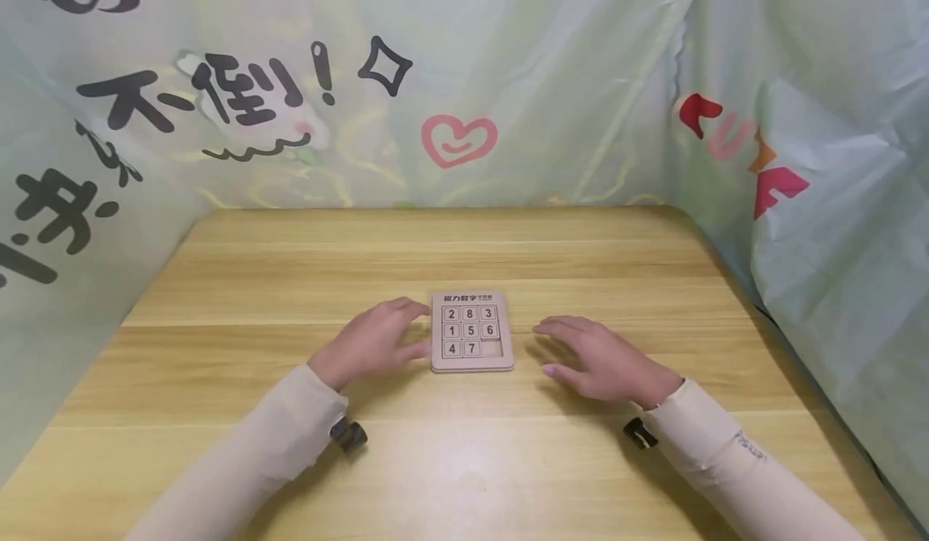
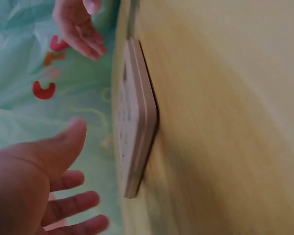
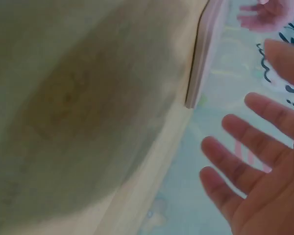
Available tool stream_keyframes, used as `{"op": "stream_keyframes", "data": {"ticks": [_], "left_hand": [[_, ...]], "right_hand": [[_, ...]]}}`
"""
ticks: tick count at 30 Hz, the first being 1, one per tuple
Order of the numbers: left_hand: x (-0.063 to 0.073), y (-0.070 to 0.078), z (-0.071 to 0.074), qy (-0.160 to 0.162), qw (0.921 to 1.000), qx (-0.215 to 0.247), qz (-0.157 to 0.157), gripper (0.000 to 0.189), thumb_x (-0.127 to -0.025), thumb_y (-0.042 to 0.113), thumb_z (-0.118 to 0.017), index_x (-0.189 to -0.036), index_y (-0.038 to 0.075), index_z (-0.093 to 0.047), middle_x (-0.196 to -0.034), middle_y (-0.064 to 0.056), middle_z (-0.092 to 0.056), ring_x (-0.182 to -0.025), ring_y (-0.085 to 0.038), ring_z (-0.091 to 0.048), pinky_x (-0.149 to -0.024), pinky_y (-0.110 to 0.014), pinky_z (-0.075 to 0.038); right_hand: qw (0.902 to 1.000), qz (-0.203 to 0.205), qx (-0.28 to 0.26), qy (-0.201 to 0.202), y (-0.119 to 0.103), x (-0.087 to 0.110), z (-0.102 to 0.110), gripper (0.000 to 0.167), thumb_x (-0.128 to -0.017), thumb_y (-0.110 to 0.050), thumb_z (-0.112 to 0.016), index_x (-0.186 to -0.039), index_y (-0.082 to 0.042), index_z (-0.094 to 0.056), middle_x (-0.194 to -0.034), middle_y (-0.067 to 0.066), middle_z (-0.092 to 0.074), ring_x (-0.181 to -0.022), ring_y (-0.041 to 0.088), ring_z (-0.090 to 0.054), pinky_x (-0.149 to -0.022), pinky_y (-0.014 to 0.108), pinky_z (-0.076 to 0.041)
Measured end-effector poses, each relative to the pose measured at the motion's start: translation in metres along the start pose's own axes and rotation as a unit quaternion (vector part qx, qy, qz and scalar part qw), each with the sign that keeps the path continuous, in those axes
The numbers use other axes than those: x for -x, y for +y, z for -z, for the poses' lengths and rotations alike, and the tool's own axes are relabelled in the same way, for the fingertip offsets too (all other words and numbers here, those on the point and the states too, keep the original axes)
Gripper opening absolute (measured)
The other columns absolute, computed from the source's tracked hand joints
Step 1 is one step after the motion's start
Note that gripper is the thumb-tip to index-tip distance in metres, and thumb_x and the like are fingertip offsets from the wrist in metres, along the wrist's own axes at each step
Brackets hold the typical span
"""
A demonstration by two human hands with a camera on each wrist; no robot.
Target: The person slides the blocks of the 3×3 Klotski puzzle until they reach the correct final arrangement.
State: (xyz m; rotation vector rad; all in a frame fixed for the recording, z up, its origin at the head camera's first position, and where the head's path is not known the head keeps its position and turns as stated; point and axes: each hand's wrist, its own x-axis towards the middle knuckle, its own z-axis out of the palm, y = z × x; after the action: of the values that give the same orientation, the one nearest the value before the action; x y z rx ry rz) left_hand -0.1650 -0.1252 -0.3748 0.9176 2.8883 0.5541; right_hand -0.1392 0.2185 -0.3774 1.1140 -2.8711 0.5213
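A number slide puzzle (image 1: 472, 330) lies flat on the wooden table, its rows reading 2 8 3, 1 5 6 and 4 7, with a bare slot at the lower right. My left hand (image 1: 373, 342) hovers close to the puzzle's left side, thumb and fingers spread apart. On the other side my right hand (image 1: 606, 361) is held in the air, fingers extended, a short gap away from the board. Both wrist views show the puzzle edge-on, and neither hand (image 2: 24, 181) nor hand (image 3: 264, 156) grips anything.
The wooden table (image 1: 464, 444) reaches back to a pale printed curtain (image 1: 566, 81) that hangs behind it and along both sides. Dark wrist straps (image 1: 349, 435) sit under the cuffs of the light sleeves (image 1: 254, 452).
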Motion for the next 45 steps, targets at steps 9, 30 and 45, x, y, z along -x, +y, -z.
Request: {"op": "stream_keyframes", "data": {"ticks": [9, 30, 45], "left_hand": [[-0.03, -0.01, -0.006, -0.067, 0.9971, -0.034, 0.0, 0.105, -0.071, 0.059, -0.077, -0.15, 0.006, -0.033, -0.156, -0.013, -0.028, -0.143, -0.033, -0.024, -0.116, -0.049, -0.02], [-0.037, -0.009, -0.01, -0.122, 0.9915, -0.044, -0.001, 0.104, -0.073, 0.055, -0.078, -0.151, 0.006, -0.031, -0.158, -0.013, -0.024, -0.144, -0.037, -0.018, -0.118, -0.048, -0.014], [-0.041, -0.006, -0.009, -0.154, 0.9859, -0.06, 0.022, 0.103, -0.074, 0.058, -0.076, -0.151, 0.007, -0.031, -0.159, -0.011, -0.022, -0.144, -0.036, -0.019, -0.118, -0.049, -0.014]], "right_hand": [[0.9962, 0.051, 0.04, -0.058, 0.0, -0.023, -0.001, 0.07, -0.087, -0.037, -0.069, -0.142, 0.0, -0.045, -0.145, 0.02, -0.044, -0.134, 0.042, -0.036, -0.11, 0.06, -0.027], [0.9896, 0.057, 0.053, -0.121, -0.011, -0.042, -0.015, 0.075, -0.089, -0.046, -0.064, -0.144, -0.001, -0.043, -0.15, 0.015, -0.04, -0.138, 0.044, -0.029, -0.11, 0.06, -0.027], [0.987, 0.072, 0.067, -0.127, -0.013, -0.047, -0.02, 0.071, -0.089, -0.045, -0.065, -0.14, 0.0, -0.048, -0.147, 0.014, -0.044, -0.135, 0.046, -0.033, -0.108, 0.06, -0.03]]}}
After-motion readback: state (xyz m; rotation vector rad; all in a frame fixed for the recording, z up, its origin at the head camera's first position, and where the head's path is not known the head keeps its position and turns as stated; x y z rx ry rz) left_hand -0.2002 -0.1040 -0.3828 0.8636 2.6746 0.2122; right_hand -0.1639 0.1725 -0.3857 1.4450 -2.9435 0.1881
